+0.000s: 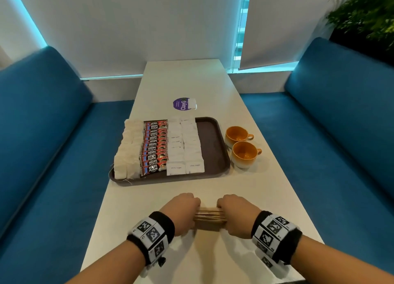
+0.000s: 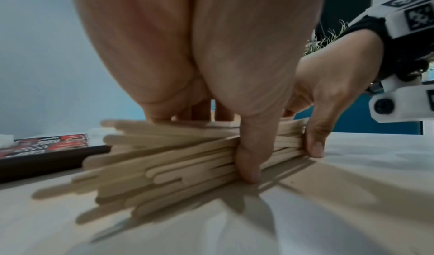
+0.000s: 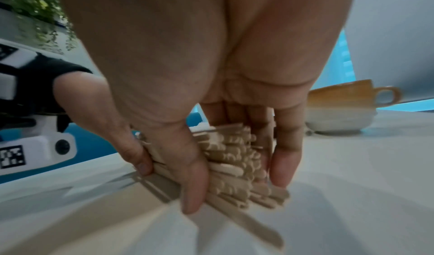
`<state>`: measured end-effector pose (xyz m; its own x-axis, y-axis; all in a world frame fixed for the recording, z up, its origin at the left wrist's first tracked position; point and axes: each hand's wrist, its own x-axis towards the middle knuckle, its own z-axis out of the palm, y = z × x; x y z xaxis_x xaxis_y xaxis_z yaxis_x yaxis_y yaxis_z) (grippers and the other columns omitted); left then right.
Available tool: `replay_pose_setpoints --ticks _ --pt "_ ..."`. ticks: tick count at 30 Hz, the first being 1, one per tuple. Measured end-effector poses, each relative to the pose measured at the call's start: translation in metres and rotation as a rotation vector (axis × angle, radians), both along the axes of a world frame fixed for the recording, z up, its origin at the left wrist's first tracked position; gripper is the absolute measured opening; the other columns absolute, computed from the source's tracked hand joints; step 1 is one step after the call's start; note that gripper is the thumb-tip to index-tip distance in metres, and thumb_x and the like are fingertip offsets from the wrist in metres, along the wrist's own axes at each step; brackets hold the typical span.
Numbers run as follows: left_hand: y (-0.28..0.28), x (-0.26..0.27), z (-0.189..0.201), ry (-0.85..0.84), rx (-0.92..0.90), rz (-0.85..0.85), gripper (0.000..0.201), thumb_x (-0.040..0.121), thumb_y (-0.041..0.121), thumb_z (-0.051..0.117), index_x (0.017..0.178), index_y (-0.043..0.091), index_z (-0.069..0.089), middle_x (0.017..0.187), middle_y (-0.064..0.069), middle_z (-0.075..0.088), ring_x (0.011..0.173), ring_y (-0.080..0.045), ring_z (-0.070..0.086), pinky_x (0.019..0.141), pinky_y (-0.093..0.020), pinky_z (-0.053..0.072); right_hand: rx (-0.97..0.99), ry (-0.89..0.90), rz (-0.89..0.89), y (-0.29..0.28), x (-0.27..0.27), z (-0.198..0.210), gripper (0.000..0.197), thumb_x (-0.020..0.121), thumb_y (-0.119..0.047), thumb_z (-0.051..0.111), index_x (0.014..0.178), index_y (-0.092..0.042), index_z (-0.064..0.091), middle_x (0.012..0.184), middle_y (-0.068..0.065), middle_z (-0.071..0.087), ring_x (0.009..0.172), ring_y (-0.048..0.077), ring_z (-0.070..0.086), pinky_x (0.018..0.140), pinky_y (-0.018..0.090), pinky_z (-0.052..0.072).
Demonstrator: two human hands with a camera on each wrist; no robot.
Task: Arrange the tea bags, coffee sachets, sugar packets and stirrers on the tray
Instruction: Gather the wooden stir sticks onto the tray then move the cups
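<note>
While both hands clasp the stirrers [image 1: 210, 216] on the table [image 1: 266, 198] just short of the tray [image 1: 213, 143], the left hand [image 1: 183, 212] and right hand [image 1: 236, 214] should square the uneven ends before lifting them to the tray's bare right strip.

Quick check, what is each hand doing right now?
Left hand: closed around the bundle of wooden stirrers, gripping its left part on the table.
Right hand: closed around the same bundle, gripping its right part.
</note>
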<state>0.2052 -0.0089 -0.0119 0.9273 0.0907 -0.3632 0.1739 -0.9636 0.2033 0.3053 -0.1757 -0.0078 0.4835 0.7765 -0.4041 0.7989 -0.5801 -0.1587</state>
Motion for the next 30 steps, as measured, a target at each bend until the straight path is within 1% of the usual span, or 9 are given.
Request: replay_pose_setpoints --ticks 2,7,11,14,18,22,25,28,30 --pt "0.004 -0.007 -0.001 0.029 0.01 0.014 0.031 0.086 0.016 0.066 0.116 0.017 0.059 0.114 -0.006 0.058 0.106 -0.025 0.057 0.093 -0.036 0.05 -0.044 -0.004 0.025 0.011 -0.007 0.001 0.029 0.085 -0.02 0.071 0.111 -0.012 0.063 0.111 0.011 0.063 0.098 0.03 0.063 0.081 0.035 0.051" --pt "0.008 -0.015 -0.005 0.001 -0.005 0.016 0.034 0.087 0.018 0.066 0.12 0.016 0.059 0.117 -0.006 0.054 0.108 -0.026 0.053 0.093 -0.035 0.048 -0.146 0.017 0.016 0.031 -0.014 0.007 0.031 0.068 -0.019 0.081 0.096 -0.012 0.069 0.097 0.008 0.068 0.086 0.027 0.066 0.074 0.034 0.057" --pt "0.006 -0.019 -0.008 -0.026 -0.017 0.044 0.031 0.087 0.016 0.065 0.117 0.017 0.06 0.114 -0.005 0.057 0.106 -0.025 0.056 0.09 -0.035 0.049 -0.127 0.006 0.006 0.035 -0.017 0.006 0.035 0.071 -0.018 0.079 0.103 -0.014 0.066 0.103 0.008 0.066 0.09 0.028 0.066 0.073 0.032 0.053" --pt "0.006 -0.022 -0.011 -0.042 -0.031 0.078 0.028 0.086 0.017 0.065 0.113 0.018 0.058 0.111 -0.006 0.06 0.102 -0.025 0.059 0.086 -0.035 0.051 -0.089 0.017 -0.019 0.035 -0.019 0.005 0.034 0.074 -0.019 0.075 0.106 -0.017 0.064 0.103 0.006 0.067 0.09 0.027 0.066 0.074 0.032 0.054" --pt "0.005 -0.022 -0.013 -0.056 -0.051 0.119 0.027 0.085 0.017 0.064 0.112 0.019 0.063 0.108 -0.003 0.058 0.101 -0.024 0.058 0.088 -0.037 0.053 -0.059 0.04 -0.06 0.037 -0.02 0.008 0.023 0.074 -0.025 0.07 0.096 -0.018 0.069 0.092 0.003 0.068 0.083 0.024 0.067 0.068 0.029 0.054" --pt "0.003 -0.023 -0.014 -0.083 -0.032 0.108 0.022 0.085 0.017 0.062 0.107 0.019 0.064 0.107 -0.001 0.056 0.101 -0.022 0.056 0.088 -0.039 0.053 -0.041 0.06 -0.066 0.035 -0.02 0.008 0.021 0.07 -0.029 0.071 0.088 -0.02 0.072 0.084 0.0 0.066 0.076 0.021 0.065 0.059 0.028 0.05" --pt "0.006 -0.024 -0.012 -0.097 -0.049 0.103 0.021 0.086 0.02 0.059 0.107 0.02 0.063 0.107 -0.001 0.058 0.103 -0.02 0.051 0.088 -0.037 0.051 -0.01 0.081 -0.053 0.032 -0.017 0.014 0.023 0.074 -0.035 0.067 0.094 -0.024 0.069 0.088 -0.001 0.067 0.08 0.02 0.064 0.065 0.029 0.053" --pt "0.011 -0.024 -0.007 -0.092 -0.137 0.158 0.017 0.084 0.022 0.06 0.1 0.021 0.063 0.097 -0.001 0.064 0.092 -0.021 0.06 0.081 -0.037 0.056 0.026 0.147 -0.058 0.028 -0.011 0.027 0.029 0.075 -0.032 0.07 0.104 -0.028 0.067 0.096 -0.003 0.069 0.088 0.019 0.065 0.076 0.033 0.058" --pt "0.013 -0.024 -0.003 -0.105 -0.212 0.178 0.015 0.085 0.021 0.06 0.1 0.022 0.061 0.095 -0.002 0.067 0.087 -0.021 0.063 0.078 -0.036 0.056 0.092 0.189 -0.059 0.027 -0.006 0.039 0.033 0.077 -0.03 0.074 0.11 -0.03 0.068 0.103 -0.006 0.07 0.091 0.014 0.064 0.082 0.031 0.058"
